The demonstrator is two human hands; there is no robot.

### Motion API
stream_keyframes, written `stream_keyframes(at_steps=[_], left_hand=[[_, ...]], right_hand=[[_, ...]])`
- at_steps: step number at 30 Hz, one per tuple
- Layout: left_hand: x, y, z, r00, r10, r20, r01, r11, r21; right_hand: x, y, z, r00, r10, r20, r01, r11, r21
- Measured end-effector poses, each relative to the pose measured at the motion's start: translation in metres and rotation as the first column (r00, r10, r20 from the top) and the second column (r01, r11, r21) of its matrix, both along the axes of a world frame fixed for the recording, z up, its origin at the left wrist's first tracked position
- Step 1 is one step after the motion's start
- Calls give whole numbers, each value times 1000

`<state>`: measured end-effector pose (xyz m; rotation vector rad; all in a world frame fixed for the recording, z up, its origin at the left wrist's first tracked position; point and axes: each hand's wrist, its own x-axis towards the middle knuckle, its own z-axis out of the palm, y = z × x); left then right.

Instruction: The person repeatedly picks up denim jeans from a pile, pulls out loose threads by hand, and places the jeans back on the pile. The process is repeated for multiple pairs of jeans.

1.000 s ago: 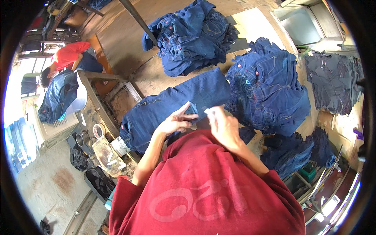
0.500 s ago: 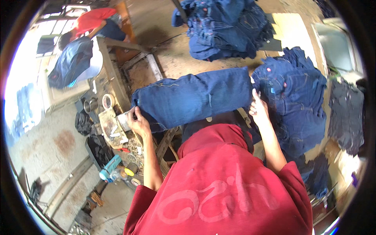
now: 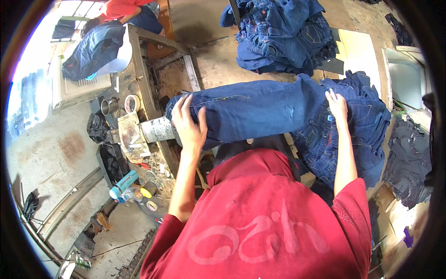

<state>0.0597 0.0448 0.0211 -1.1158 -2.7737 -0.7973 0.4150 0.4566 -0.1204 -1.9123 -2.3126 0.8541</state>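
A pair of dark blue jeans (image 3: 260, 109) lies stretched sideways in front of me, its left end over a mottled grey-white cylinder (image 3: 158, 130) that pokes out. Over that left end rests my left hand (image 3: 189, 125), fingers apart and slightly curled on the denim. At the other end my right hand (image 3: 338, 106) has its fingers pinched together on the jeans, beside a heap of blue jeans (image 3: 364, 125). How much cloth lies between those fingers is hard to see.
Another jeans pile (image 3: 283, 37) lies beyond. To the left, a wooden bench (image 3: 127, 125) carries a tape roll (image 3: 132, 103), a metal cup (image 3: 109, 106) and a turquoise bottle (image 3: 124, 184). Dark garments (image 3: 409, 158) lie far right. A person in red (image 3: 121, 10) bends at the far left.
The jeans have slid right, and more of the cylinder shows. My left hand has risen and spread its fingers over the denim. My right hand has moved right and up.
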Motion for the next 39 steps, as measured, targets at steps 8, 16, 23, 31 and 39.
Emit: stream_keyframes(at_steps=[8, 16, 23, 31, 39], left_hand=[[-75, 57, -61, 880, -474, 6, 472, 875, -107], [-132, 83, -53, 489, -588, 644, 759, 650, 17], [-153, 90, -82, 416, -750, 514, 800, 571, 185], [-150, 82, -103, 422, -657, 625, 708, 669, 226], [-148, 77, -117, 411, -653, 637, 675, 687, 269]], right_hand=[[-102, -148, 136, 888, 194, -416, -162, 981, 111], [-224, -292, 149, 807, 371, -460, -316, 928, 196], [-281, -321, 116, 852, 407, -330, -284, 887, 363], [-306, -326, 125, 929, 346, -128, -317, 926, 206], [-318, -321, 120, 930, 342, -136, -300, 917, 262]])
